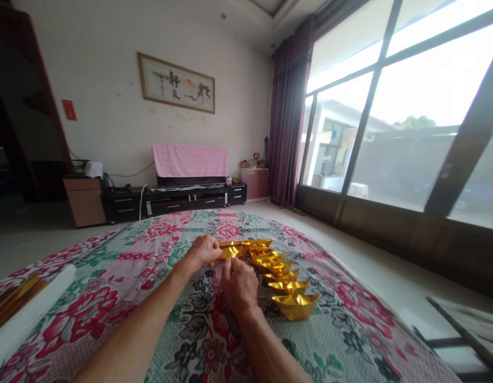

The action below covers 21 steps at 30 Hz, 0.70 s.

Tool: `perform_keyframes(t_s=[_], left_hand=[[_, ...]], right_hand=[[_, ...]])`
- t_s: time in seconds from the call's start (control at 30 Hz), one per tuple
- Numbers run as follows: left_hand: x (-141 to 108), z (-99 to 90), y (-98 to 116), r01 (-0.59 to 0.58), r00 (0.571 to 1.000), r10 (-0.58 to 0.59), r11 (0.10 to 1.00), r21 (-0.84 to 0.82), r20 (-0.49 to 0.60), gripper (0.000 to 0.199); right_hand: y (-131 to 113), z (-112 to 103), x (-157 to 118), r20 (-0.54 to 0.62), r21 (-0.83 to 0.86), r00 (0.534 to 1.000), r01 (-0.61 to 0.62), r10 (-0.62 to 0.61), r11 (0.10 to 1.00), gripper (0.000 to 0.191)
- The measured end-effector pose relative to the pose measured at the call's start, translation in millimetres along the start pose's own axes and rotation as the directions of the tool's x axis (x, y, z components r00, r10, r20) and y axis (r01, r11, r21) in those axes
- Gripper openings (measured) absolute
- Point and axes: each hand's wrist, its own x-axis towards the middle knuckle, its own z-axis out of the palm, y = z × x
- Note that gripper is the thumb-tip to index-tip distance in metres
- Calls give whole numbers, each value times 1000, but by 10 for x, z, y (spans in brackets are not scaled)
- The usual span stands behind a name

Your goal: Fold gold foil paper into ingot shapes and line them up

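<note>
A boat-shaped gold foil paper ingot (231,252) is between my hands, above the flowered tablecloth (182,319). My left hand (203,251) pinches its left tip with the fingers closed. Curled against its near side is my right hand (240,284), thumb and forefinger closed at the lower edge; the back of the hand hides part of that grip. Several finished gold paper ingots (296,306) stand in a row just right of my right hand, running from the nearest one back behind the held one. The farther ones overlap.
At the left edge of the round table lie gold foil sheets (21,298) beside a white roll or wrapper (39,314). A low black cabinet (182,199) and a pink cloth-covered screen (190,159) stand by the far wall. Dark furniture (462,335) is at the lower right.
</note>
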Motion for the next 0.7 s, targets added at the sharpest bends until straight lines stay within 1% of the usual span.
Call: perform_keyframes(t_s=[0.1,0.2,0.33,0.7], left_hand=[[15,19,-16,-28,999,27,999,-31,-33,18],[31,42,-38,-17,999,13,998,-68,-49,17],[38,57,-53,8,999,-12,996,-90,-48,18],[56,73,-62,29,998,-36,991,-128,-53,21]], right_hand=[[-3,5,-4,9,-7,1000,4,-4,1000,30],[-8,-2,-3,11,-6,1000,1,-1,1000,31],[-5,-9,-2,18,-5,1000,-5,5,1000,30],[-10,-16,-3,25,-7,1000,-1,1,1000,32]])
